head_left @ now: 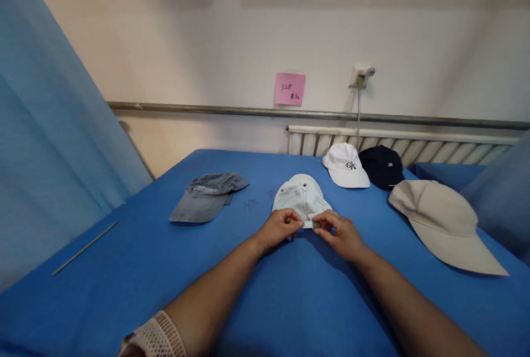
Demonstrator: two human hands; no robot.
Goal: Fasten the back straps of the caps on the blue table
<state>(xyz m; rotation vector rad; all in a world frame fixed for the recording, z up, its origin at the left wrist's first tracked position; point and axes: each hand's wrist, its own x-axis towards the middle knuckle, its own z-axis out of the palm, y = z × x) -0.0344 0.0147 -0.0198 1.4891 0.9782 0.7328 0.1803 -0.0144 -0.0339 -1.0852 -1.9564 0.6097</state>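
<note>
In the head view, a pale white baseball cap point(296, 196) lies at the middle of the blue-covered table, its back strap toward me and its brim pointing away. My left hand point(284, 227) pinches the left part of the strap point(308, 224). Opposite it, my right hand point(337, 231) pinches the strap's right end, where a small brownish piece shows between thumb and finger. Both hands are closed, close together at the cap's rear opening. Fingers partly hide the strap and its fastening.
A grey cap point(209, 194) lies to the left, with a thin stick point(85, 248) beyond it. On the right are a white lettered cap point(344, 166), a dark navy cap point(381, 165) and a large beige cap point(443, 219). A radiator point(314, 142) stands behind the blue table point(165, 285).
</note>
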